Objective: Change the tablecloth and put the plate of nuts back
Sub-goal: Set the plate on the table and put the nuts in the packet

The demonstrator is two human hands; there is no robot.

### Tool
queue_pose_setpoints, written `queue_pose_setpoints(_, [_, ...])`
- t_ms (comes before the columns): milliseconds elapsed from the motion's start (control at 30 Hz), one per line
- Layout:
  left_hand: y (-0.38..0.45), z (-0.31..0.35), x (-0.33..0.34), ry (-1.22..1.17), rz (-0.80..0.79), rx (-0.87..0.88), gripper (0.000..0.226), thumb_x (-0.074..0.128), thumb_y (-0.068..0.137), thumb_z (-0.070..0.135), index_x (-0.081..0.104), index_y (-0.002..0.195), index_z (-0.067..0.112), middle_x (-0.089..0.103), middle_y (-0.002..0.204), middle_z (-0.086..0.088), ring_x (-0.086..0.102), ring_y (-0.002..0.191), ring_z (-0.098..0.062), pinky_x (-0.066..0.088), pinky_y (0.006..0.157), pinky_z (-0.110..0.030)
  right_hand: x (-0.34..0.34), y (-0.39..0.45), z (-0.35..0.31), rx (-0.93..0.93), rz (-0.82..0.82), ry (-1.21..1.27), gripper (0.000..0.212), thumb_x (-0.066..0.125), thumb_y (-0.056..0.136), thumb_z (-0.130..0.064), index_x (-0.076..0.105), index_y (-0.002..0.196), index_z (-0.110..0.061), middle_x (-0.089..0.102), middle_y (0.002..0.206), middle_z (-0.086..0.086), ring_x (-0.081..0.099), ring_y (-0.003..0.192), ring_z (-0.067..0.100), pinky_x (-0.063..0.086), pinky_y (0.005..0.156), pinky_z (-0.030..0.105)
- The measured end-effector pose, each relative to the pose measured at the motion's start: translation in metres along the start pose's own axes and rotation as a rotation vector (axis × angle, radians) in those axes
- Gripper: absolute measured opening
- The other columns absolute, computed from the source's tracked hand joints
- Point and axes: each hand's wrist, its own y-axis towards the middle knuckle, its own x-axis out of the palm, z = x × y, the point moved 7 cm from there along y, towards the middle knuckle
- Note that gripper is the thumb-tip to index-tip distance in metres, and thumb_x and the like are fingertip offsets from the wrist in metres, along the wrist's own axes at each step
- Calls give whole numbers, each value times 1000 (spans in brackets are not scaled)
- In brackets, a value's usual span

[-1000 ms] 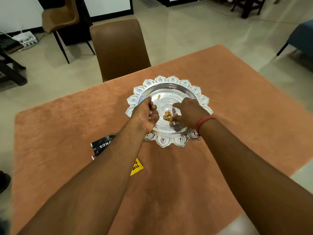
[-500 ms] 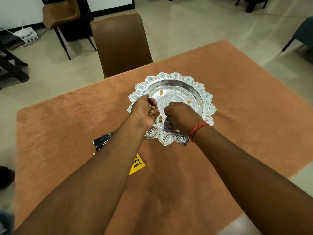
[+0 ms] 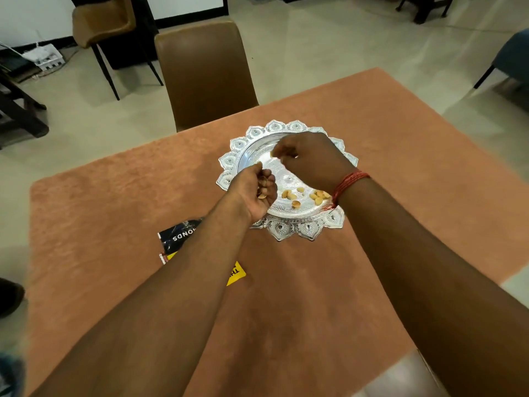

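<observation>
Both hands over the plate [image 3: 287, 229]: left hand [image 3: 253, 193] cups nuts [image 3: 262, 193]; right hand [image 3: 307, 160] seemingly pinches one, more nuts [image 3: 303, 196] below its wrist.

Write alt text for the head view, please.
Two hands drop nuts onto a silver plate on an orange tablecloth: the left hand grips several, the right hand pinches one. A nut packet lies under the left arm.

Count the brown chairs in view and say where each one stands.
2. One chair is pushed up to the table's far edge; the other chair stands farther back left, near the wall. Others may be out of view.
</observation>
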Motion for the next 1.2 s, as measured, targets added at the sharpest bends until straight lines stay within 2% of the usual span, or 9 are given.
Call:
queue_pose_setpoints(167, [-3, 13, -13, 40, 23, 73, 42, 48, 103, 38, 43, 68, 16, 39, 53, 3, 24, 36, -4, 18, 26, -17, 38, -30, 64, 231, -426, -458, 41, 65, 91, -32, 58, 126, -11, 57, 124, 14, 57, 113, 31, 46, 91, 36])
queue_pose_setpoints(400, [-4, 15, -28, 52, 71, 90, 43, 49, 103, 39, 42, 66, 17, 39, 53, 3, 23, 35, -4, 17, 26, -16, 60, -36, 50, 83, -162, -371, 32, 59, 86, -3, 62, 117, -9, 57, 108, 15, 60, 97, 35, 35, 71, 30])
queue_pose_setpoints(600, [-7, 15, -36, 47, 94, 126, 42, 49, 103, 36, 42, 67, 16, 39, 54, 2, 23, 35, -5, 17, 27, -16, 61, -31, 52, 115, -209, -240, 15, 66, 85, -7, 68, 99, -8, 65, 102, 12, 60, 96, 29, 40, 72, 26])
queue_pose_setpoints(700, [-9, 14, -39, 47, 97, 125, 42, 51, 102, 37, 43, 67, 16, 40, 55, 2, 23, 37, -5, 17, 28, -16, 45, -34, 67, 276, -79, 114, 13, 67, 82, -2, 69, 89, -13, 67, 87, 2, 62, 81, 18, 41, 63, 20])
queue_pose_setpoints(867, [-11, 11, -41, -4, 83, 89, 42, 51, 102, 38, 44, 67, 16, 40, 56, 2, 24, 35, -5, 18, 26, -16, 47, -48, 86, 697, 176, 1660, 16, 55, 87, 9, 60, 80, -5, 61, 80, 13, 59, 68, 19, 52, 60, 21])
queue_pose_setpoints(967, [-12, 11, -36, 0, 71, 86, 41, 50, 102, 37, 43, 67, 16, 38, 58, 2, 24, 35, -5, 18, 26, -16, 59, -49, 83, 844, 159, 1891, 17, 45, 87, -4, 53, 72, -5, 55, 76, 13, 50, 59, 17, 43, 48, 20])
queue_pose_setpoints(1033, [-12, 11, -32, 5, 65, 84, 41, 50, 103, 36, 43, 68, 16, 39, 57, 3, 24, 35, -5, 18, 26, -16, 67, -44, 81, 852, 93, 1821, 25, 49, 90, -19, 49, 67, -11, 49, 67, 6, 44, 50, 14, 32, 43, 19])
queue_pose_setpoints(1100, [-12, 10, -29, 19, 63, 83, 40, 50, 103, 37, 43, 68, 16, 39, 57, 3, 25, 34, -5, 18, 26, -16, 69, -38, 80, 799, 24, 1524, 38, 54, 96, -35, 45, 64, -16, 43, 60, 1, 37, 46, 12, 25, 41, 18])
queue_pose_setpoints(1200, [-11, 13, -29, 68, 81, 109, 41, 50, 103, 37, 43, 68, 16, 39, 56, 3, 24, 35, -5, 18, 27, -16, 56, -20, 77, 425, -47, 322, 39, 49, 98, -50, 46, 78, -17, 46, 65, -4, 42, 56, 16, 29, 50, 26])
